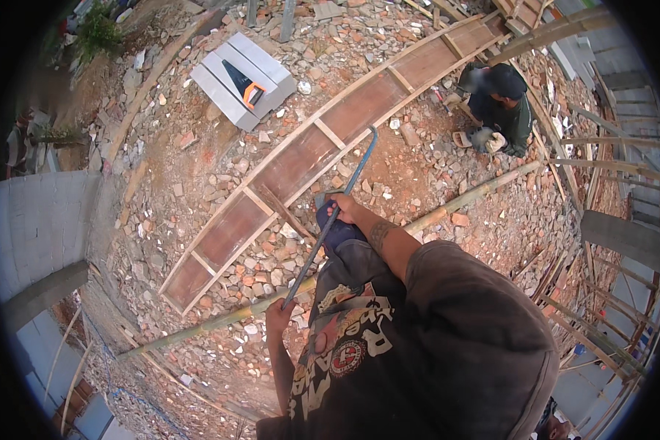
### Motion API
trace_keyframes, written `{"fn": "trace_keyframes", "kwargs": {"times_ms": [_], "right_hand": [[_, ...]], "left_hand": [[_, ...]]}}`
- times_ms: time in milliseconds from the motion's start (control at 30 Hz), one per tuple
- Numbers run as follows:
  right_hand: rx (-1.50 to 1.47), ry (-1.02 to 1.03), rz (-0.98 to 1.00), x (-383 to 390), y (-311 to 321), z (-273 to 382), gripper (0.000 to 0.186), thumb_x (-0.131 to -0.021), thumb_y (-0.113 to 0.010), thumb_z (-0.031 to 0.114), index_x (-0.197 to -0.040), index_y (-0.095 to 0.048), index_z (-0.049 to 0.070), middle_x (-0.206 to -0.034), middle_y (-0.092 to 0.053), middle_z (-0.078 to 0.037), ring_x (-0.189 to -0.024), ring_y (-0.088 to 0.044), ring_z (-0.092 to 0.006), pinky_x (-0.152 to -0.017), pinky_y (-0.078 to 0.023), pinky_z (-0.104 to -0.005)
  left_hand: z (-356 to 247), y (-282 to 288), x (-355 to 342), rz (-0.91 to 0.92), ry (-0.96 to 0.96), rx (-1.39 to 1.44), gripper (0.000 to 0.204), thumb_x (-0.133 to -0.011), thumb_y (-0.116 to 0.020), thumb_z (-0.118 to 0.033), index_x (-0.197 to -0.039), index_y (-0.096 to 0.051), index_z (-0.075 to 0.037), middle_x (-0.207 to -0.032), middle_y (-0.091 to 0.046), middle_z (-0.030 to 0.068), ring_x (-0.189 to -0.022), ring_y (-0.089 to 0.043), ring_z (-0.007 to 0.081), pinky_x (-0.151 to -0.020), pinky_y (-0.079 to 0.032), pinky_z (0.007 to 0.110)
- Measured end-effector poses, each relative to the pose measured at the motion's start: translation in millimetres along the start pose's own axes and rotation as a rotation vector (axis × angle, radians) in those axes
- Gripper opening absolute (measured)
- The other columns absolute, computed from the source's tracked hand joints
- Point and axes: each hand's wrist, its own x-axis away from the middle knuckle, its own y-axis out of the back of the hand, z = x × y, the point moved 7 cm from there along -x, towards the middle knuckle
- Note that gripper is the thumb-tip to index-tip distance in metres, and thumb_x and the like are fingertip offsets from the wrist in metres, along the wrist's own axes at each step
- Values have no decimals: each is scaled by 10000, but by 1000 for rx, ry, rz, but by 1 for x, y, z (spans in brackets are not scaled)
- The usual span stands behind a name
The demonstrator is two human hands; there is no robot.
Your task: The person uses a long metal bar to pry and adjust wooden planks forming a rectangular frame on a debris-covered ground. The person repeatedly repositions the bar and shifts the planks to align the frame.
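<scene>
A long crowbar [320, 247] slants across the middle of the view, grey along its lower part and blue towards its hooked end. My right hand [342, 210] is closed round the shaft at about mid-length. Lower down, near the bar's bottom end, my left hand [277, 317] grips it too. The hook appears against the near edge of a long wooden panel [359, 105], brown sheet framed by pale battens with crosspieces; whether it touches cannot be told. A loose wooden strip [290, 213] lies from the panel towards the bar.
Broken brick and stone rubble [213, 165] covers the ground. A handsaw [243, 88] with an orange handle rests on pale blocks [224, 103]. A bamboo pole [462, 198] crosses near my feet. At right a person [510, 110] in dark clothes crouches by the panel. Timber poles stand at the right.
</scene>
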Motion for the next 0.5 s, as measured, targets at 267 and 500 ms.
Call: {"fn": "trace_keyframes", "kwargs": {"times_ms": [267,500], "right_hand": [[90,122,-19,21,10,3,247,-953,-566,220,-1089,-532,16,-846,-535,-84,-738,-586,-239,-697,-551,-421],[288,156,56,39,4,6,268,-937,-581,229,-1095,-532,18,-867,-541,-93,-714,-600,-246,-733,-534,-433]], "left_hand": [[43,-50,2,144,-30,213,254,-908,-694,-275,-840,-701,-30,-671,-594,-43,-624,-510,60,-560,-402,260],[53,-81,11,156,-122,346,230,-907,-690,-252,-859,-702,-28,-688,-602,-43,-635,-517,60,-570,-410,257]]}}
